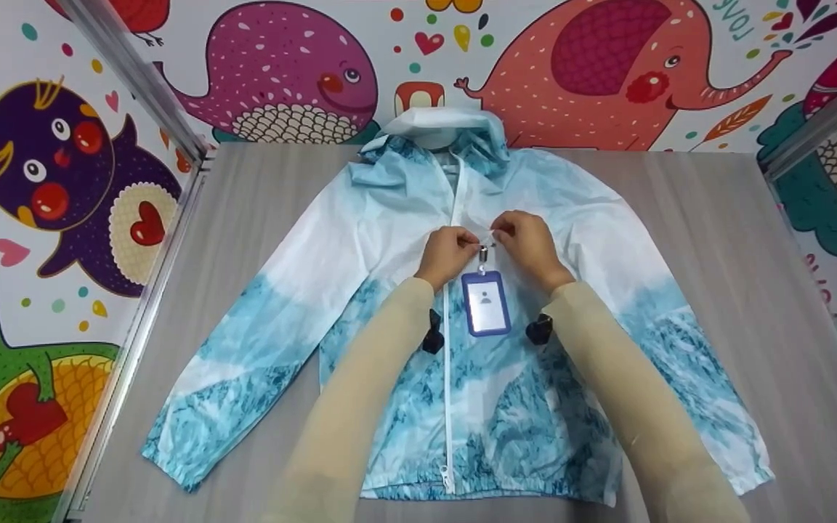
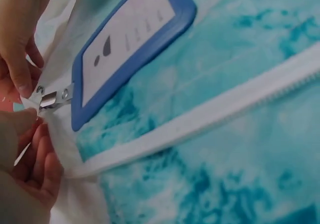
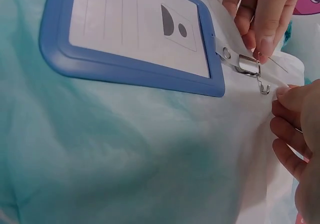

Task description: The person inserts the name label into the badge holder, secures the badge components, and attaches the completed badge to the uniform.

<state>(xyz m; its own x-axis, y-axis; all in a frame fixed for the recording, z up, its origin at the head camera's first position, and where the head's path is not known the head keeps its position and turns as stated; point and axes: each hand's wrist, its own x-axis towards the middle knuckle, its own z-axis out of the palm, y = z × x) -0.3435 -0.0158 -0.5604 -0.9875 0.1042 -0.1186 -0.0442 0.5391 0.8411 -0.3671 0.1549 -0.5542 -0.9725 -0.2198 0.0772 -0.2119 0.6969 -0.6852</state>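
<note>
A white-and-teal hooded jacket (image 1: 404, 349) lies spread face up, its front zipper (image 1: 448, 378) running down the middle. On its chest is an ID badge (image 1: 486, 303) in a blue frame, with a metal badge clip (image 3: 248, 65) at its top. My left hand (image 1: 450, 254) pinches the clip's pin end between thumb and fingers. The thin pin (image 3: 278, 64) stands open, away from its small hook (image 3: 265, 89). Just beside the hook, my right hand (image 1: 531, 245) pinches a raised fold of the jacket's white fabric. Fingers partly hide the pin's base.
The jacket lies on a grey wood-grain table (image 1: 259, 189), its sleeves spread to both sides. Cartoon-printed panels (image 1: 418, 58) stand at the back and sides, with a metal frame edge (image 1: 139, 80) at the left. Dark wrist cameras (image 1: 539, 330) sit under both forearms.
</note>
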